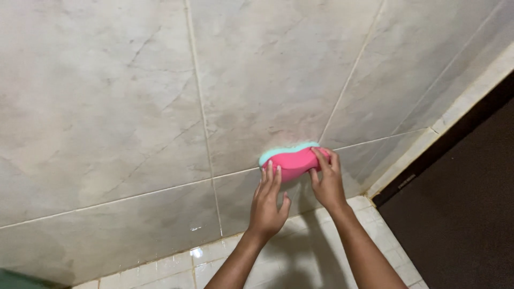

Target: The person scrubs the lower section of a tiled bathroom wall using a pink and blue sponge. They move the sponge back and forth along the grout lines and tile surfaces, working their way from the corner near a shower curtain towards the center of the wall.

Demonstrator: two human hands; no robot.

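Pink scrub brush (293,162) on wall tile (107,107) | left hand (269,200), right hand (327,179) both grasping it | bristles mostly hidden

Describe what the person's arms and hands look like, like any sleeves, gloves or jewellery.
Both forearms are bare as far as the picture shows: no sleeve reaches into view. The left hand and the right hand wear no gloves, and no rings, bracelets or watch can be seen on the fingers or wrists. The fingernails look short and light, without obvious coloured polish.
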